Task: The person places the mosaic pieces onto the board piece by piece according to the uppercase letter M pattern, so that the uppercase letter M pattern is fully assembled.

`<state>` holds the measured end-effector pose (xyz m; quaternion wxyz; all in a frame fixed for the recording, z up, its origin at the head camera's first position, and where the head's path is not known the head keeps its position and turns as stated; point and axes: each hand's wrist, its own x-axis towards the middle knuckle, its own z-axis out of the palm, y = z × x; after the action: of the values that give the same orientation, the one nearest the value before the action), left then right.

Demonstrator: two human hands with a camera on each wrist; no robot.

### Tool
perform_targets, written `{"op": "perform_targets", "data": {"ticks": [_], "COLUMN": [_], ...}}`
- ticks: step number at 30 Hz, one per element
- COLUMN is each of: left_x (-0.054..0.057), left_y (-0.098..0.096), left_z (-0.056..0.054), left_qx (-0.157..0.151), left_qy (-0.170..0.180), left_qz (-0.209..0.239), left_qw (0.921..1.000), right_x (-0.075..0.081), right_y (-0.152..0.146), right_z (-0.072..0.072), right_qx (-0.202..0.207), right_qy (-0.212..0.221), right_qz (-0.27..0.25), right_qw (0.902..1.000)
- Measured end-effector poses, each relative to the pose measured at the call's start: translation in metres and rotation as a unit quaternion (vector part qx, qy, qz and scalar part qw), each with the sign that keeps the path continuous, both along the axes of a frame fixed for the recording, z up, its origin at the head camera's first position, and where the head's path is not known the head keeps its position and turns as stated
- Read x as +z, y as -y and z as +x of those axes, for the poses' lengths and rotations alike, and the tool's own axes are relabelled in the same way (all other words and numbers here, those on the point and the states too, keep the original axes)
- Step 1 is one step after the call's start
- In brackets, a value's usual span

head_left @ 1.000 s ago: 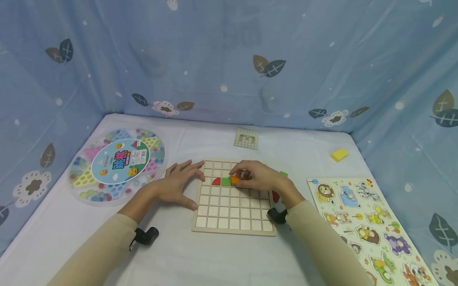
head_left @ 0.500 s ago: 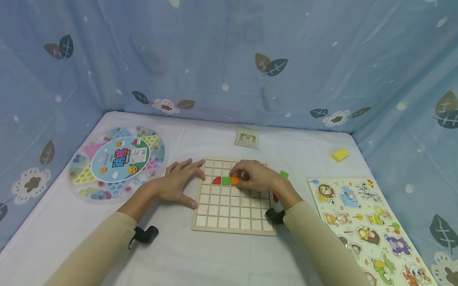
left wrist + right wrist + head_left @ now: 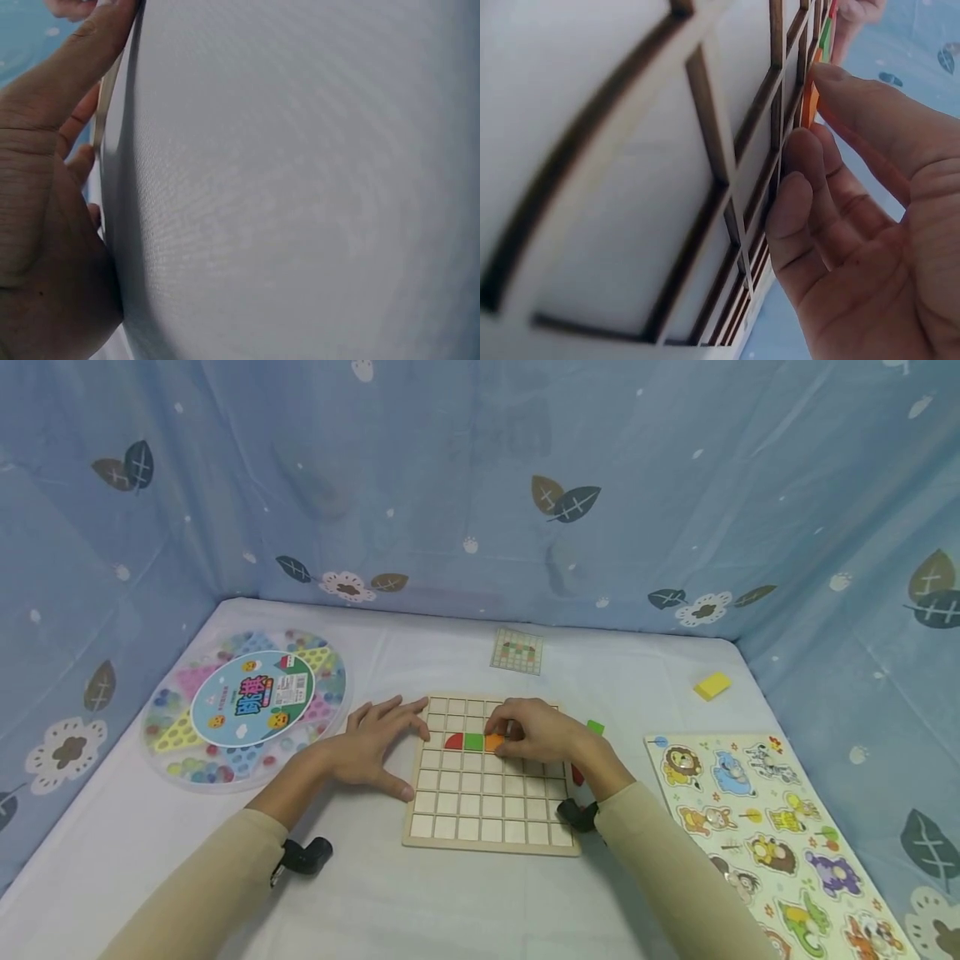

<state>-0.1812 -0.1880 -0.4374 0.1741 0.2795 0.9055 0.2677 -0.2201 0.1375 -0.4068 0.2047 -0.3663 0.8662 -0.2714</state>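
A square wooden grid board point(image 3: 480, 822) lies on the white table in the head view. In one of its rows sit a rounded red tile point(image 3: 454, 741) and a green square tile point(image 3: 473, 742), with an orange tile point(image 3: 492, 742) directly to their right. My right hand point(image 3: 542, 731) pinches the orange tile between thumb and index finger, low at its cell. In the right wrist view the thumb lies against the orange tile point(image 3: 810, 101) and other fingers curl near the grid. My left hand point(image 3: 372, 747) is spread at the board's left edge, fingertips and thumb touching the frame.
Behind the board lies a small pattern card point(image 3: 517, 651). Green point(image 3: 596, 727) and red pieces point(image 3: 577, 775) show partly behind the right wrist. A round marble game point(image 3: 247, 702) lies left, an animal puzzle point(image 3: 772, 835) right, and a yellow block point(image 3: 712, 685) back right.
The orange tile, tilted and partly covered by fingers before, now lies flatter and in line with the green one. The right hand has shifted only slightly; the left hand stays put.
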Motion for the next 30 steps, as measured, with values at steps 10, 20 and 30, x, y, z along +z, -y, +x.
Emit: {"op": "perform_targets", "data": {"ticks": [10, 20, 30], "left_x": [0.000, 0.000, -0.001], "left_y": [0.002, 0.000, 0.001], "left_z": [0.002, 0.001, 0.001], "left_qx": [-0.001, -0.002, -0.006], "left_qy": [-0.001, -0.002, -0.012], "left_qz": [0.002, 0.006, 0.006], "left_qw": [1.0000, 1.0000, 0.9999], "right_x": [0.002, 0.011, 0.015], "right_y": [-0.003, -0.020, -0.049], "right_z": [0.005, 0.009, 0.015], "right_qx": [-0.002, -0.002, -0.029], "right_qy": [0.001, 0.004, 0.020], "right_qz": [0.008, -0.013, -0.030], "right_qw": [1.0000, 0.9999, 0.9989]}}
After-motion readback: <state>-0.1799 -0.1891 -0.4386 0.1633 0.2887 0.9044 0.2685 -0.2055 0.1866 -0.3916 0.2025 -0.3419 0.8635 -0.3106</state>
